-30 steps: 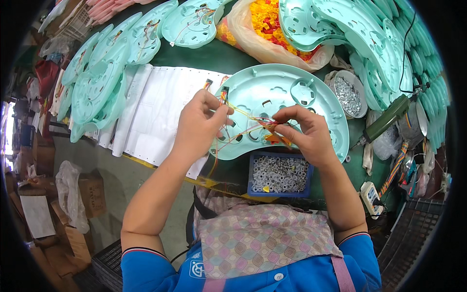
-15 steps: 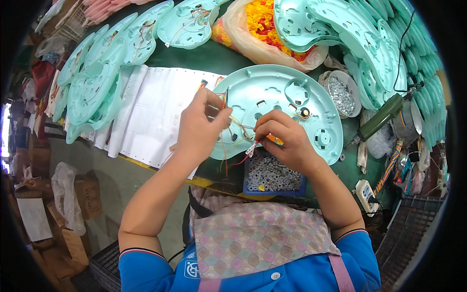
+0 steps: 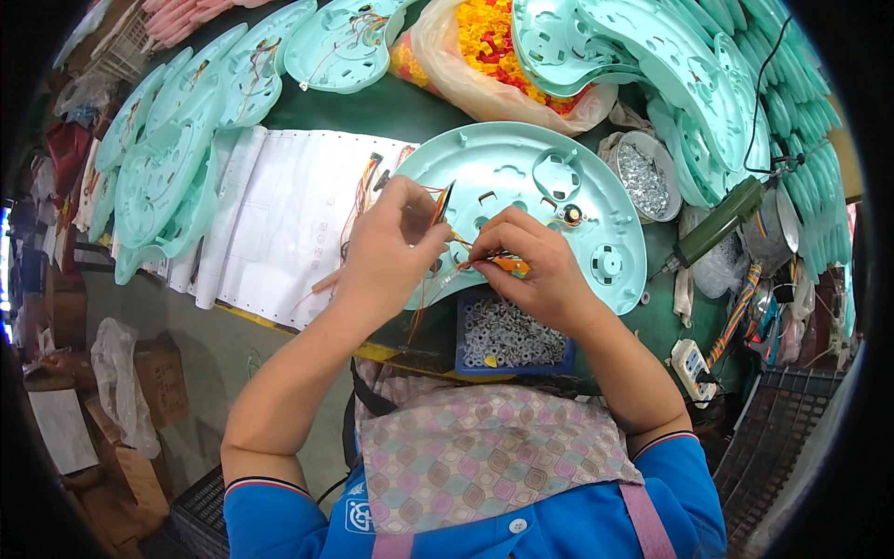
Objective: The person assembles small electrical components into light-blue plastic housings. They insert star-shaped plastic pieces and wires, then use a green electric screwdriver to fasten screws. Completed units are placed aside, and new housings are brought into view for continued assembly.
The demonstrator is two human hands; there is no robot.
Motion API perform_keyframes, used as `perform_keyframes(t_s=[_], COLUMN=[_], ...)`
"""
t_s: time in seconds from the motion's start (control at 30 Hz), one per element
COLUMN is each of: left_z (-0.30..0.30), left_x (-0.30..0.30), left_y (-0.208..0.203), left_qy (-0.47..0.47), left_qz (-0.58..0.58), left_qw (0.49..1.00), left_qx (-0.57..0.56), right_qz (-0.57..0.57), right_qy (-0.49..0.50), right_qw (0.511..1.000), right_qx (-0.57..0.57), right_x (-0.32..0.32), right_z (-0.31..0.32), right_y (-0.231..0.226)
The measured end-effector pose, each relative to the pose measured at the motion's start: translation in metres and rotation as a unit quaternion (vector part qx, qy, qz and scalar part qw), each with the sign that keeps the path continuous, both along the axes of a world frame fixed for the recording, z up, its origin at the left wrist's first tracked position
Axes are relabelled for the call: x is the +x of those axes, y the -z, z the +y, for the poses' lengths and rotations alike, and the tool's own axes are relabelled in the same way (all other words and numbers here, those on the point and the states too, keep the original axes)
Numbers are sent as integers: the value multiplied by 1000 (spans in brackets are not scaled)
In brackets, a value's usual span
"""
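A mint-green plastic shell [image 3: 503, 172] lies inside-up on the table, with a small black round part [image 3: 572, 214] fixed in it. Over its near left part, my left hand [image 3: 391, 247] pinches a bundle of thin coloured wires [image 3: 445, 200]. The fingers of my right hand [image 3: 531, 265] are closed on the same wires, close to my left fingertips. An orange piece [image 3: 511, 265] shows under my right fingers; its kind is hidden. More wires [image 3: 361, 200] spread over the papers beside my left hand.
White papers [image 3: 289, 205] lie left, near stacked shells [image 3: 168, 168]. A blue tray [image 3: 458, 349] of small metal parts sits at the near edge. Rightward are a dish of screws [image 3: 644, 177], a green power screwdriver [image 3: 722, 224] and a power strip [image 3: 691, 368]. A bag [image 3: 442, 56] holds yellow-red pieces.
My hands have drawn closer together on the wires. More loose wire now shows left of my left hand, over the papers. The whole view has shifted slightly.
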State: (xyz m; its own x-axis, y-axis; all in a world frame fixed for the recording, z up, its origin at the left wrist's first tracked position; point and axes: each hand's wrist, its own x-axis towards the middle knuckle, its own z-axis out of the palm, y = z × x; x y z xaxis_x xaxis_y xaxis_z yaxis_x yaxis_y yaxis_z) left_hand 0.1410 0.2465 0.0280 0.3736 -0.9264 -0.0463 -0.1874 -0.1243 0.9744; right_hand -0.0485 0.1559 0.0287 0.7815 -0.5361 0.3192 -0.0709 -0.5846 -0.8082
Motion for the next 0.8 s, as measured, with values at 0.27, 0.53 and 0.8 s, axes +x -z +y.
perform_keyframes(t_s=[0.27, 0.53, 0.8], left_z=[-2, 0, 9], left_x=[8, 7, 16], left_y=[3, -9, -30], left_qy=[36, 35, 86], left_qz=[11, -9, 25], left_qw=[999, 994, 984], left_qx=[22, 104, 157], right_qz=[21, -190, -153], right_qy=[95, 187, 26], right_qw=[989, 905, 943], right_qx=[109, 331, 295], right_x=[1, -2, -14], right_z=[4, 4, 2], right_y=[7, 16, 17])
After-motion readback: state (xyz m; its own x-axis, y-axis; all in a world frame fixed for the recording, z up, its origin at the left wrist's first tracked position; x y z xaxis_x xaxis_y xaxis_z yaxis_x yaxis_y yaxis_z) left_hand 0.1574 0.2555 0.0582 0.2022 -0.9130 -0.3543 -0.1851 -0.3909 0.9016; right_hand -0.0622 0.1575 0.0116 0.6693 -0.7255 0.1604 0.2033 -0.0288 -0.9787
